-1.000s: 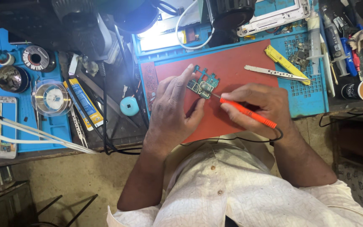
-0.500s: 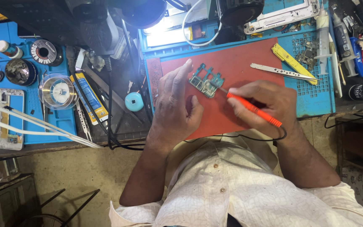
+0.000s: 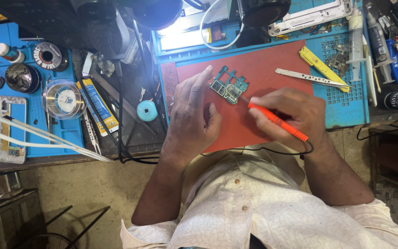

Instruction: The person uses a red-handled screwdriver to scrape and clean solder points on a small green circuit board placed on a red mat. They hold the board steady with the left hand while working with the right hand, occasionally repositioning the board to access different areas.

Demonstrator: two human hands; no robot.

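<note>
**Bench inspection: circuit board under soldering tip**

A small green circuit board (image 3: 229,87), irregular in outline with notched edges, lies flat on the matte red mat (image 3: 272,64). The left hand (image 3: 190,113) rests beside it, fingers loosely spread, fingertips touching the board's left edge. The right hand (image 3: 291,115) is closed in a pen grip on a slim orange soldering iron (image 3: 277,121), its metal tip meeting the board's right side. Steel tweezers (image 3: 310,77) and a yellow plastic pry tool (image 3: 321,67) lie nearby.

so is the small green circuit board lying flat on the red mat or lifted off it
Flat: the small green circuit board lies on the red mat, left hand steadying its edge.
</note>
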